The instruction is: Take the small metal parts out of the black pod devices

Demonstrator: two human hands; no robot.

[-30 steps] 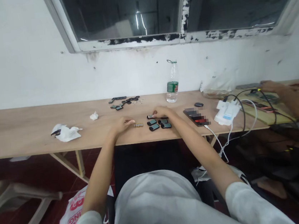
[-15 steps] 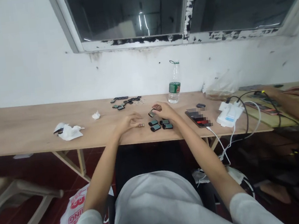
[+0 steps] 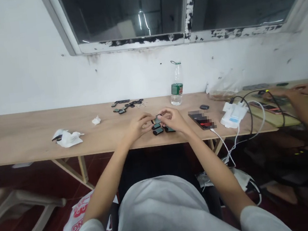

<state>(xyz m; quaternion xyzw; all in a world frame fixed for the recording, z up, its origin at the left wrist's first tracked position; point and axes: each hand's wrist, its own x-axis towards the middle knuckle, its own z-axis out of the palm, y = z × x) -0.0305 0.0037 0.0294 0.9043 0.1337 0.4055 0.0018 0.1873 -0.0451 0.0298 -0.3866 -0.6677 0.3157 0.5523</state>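
Note:
A small dark-framed piece with a grey-green face [image 3: 157,120] is in the fingers of my right hand [image 3: 172,118], raised just over the table. My left hand [image 3: 141,126] meets its left edge with thumb and fingers closed together; whatever tiny thing sits in that pinch is too small to name. Beneath the two hands lie several like pieces, among them one at the front left [image 3: 158,131] and one at the front right [image 3: 169,129], partly covered by my right hand.
Farther back is a cluster of more dark pieces [image 3: 122,111] with tiny light bits. A water bottle [image 3: 176,90], a phone [image 3: 201,120], a white power strip [image 3: 233,115] with cables and crumpled tissue [image 3: 70,138] are on the table [image 3: 28,137]. A co-worker's arm [image 3: 306,107] is at right.
My left hand has moved right, from apart to meeting the piece in my right hand. The view has shifted slightly.

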